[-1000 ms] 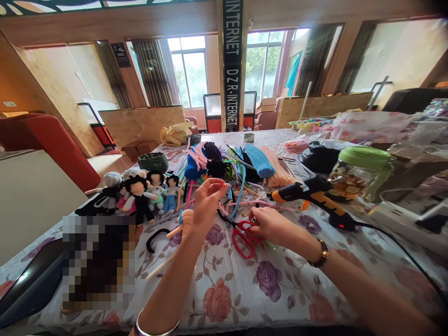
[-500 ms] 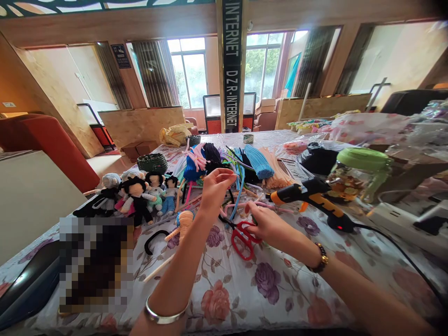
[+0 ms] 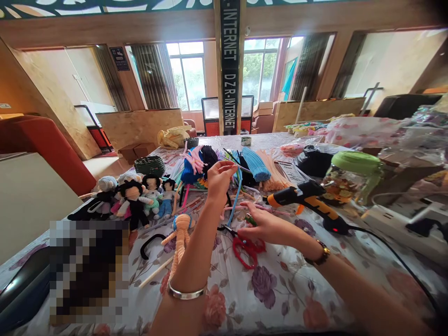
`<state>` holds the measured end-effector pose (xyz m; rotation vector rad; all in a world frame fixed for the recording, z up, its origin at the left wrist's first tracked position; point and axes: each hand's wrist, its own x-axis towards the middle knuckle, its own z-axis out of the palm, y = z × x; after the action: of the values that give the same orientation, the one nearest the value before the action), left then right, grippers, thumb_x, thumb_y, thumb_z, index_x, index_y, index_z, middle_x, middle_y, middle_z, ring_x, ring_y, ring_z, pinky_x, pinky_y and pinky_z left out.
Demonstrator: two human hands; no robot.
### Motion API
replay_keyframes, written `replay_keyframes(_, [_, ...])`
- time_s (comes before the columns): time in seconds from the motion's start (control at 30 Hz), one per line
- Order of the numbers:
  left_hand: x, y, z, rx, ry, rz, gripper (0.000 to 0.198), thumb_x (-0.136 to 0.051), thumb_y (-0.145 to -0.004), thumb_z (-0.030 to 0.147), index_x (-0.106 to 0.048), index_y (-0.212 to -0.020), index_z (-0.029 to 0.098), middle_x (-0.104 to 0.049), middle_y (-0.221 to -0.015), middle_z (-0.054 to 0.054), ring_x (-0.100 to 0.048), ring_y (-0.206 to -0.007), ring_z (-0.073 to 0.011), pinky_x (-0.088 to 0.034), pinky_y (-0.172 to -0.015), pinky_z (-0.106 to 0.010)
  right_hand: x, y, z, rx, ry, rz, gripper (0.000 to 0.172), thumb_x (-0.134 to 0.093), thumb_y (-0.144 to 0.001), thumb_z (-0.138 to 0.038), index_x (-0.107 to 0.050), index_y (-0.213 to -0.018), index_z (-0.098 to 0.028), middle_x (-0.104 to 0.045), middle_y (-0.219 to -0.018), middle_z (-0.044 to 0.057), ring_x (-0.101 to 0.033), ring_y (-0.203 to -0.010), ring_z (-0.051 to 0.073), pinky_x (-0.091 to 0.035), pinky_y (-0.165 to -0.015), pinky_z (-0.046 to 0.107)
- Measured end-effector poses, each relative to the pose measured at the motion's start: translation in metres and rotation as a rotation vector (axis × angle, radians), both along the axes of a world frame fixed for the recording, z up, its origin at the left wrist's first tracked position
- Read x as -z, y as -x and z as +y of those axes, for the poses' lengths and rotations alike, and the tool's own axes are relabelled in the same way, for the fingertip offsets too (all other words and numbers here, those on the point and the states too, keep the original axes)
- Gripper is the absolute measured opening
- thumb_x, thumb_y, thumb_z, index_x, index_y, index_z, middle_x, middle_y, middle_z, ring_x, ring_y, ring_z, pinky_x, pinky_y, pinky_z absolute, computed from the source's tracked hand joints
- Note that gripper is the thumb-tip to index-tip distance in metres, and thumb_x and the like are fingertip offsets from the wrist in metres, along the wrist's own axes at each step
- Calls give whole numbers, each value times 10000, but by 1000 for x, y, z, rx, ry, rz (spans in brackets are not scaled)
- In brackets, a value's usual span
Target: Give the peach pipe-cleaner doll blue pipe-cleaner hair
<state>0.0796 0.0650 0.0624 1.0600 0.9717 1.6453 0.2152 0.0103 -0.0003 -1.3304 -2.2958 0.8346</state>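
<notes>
Red-handled scissors [image 3: 250, 246] lie on the flowered cloth [image 3: 290, 298], to the right of the left forearm and just under the thumb side of the right hand [image 3: 266, 226]; whether the two touch, I cannot tell. Farther off and to the left, the left hand [image 3: 220, 179] is raised with its fingertips drawn together, and anything between them is too small to make out. The right hand's thumb and fingers are spread apart, near a small green object [image 3: 249, 219] that is mostly hidden.

At the near left, a pixelated patch [image 3: 91, 270] covers whatever is there. The left forearm hides part of a peach doll [image 3: 180, 228], and the blade tips of the scissors are hard to trace.

Soft yarn-like dolls [image 3: 135, 193] cluster at the left, beyond a curved, fuzzy black strip [image 3: 146, 246]. The peach doll has a ridged, coiled body with blue at its head. Bundled fuzzy stems [image 3: 257, 165] stand beyond the hands, and to the right lie a black-and-orange glue gun [image 3: 304, 193] and a clear jar with a green lid [image 3: 357, 161].
</notes>
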Motion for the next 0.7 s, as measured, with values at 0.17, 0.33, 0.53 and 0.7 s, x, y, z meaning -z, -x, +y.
replay_keyframes(0.17, [-13,-2,3,-1,-26,13,188,-760,-528,155,-609,-639,162,-599,-617,22,-505,-576,-73,-371,-556,-197,4,5,-5,-8,36,55,734,-599,-788,-388,-307,-1400,-106,-631,-1036,159,-584,-965,288,-439,-790,365])
replay_keyframes(0.33, [-20,-5,5,8,-42,36,142,-738,-563,158,-616,-634,166,-598,-609,24,-498,-564,-76,-365,-555,-213,11,-2,12,115,14,347,267,-548,-795,-225,-491,-1050,-170,-657,-852,79,-610,-827,217,-454,-735,333])
replay_keyframes(0.53, [-26,-2,8,-9,-19,114,135,-733,-545,128,-628,-621,166,-615,-604,11,-538,-606,-100,-383,-588,-223,16,1,26,103,130,528,385,-513,-801,-568,-485,-711,-195,-596,-633,22,-508,-496,128,-386,-473,266])
replay_keyframes(0.7, [-27,3,3,25,-9,229,124,-739,-538,136,-644,-609,173,-646,-623,-5,-549,-622,-117,-385,-593,-235,12,6,28,137,123,704,587,-437,-707,-792,-447,-654,-208,-412,-527,-43,-352,-478,98,-284,-488,264])
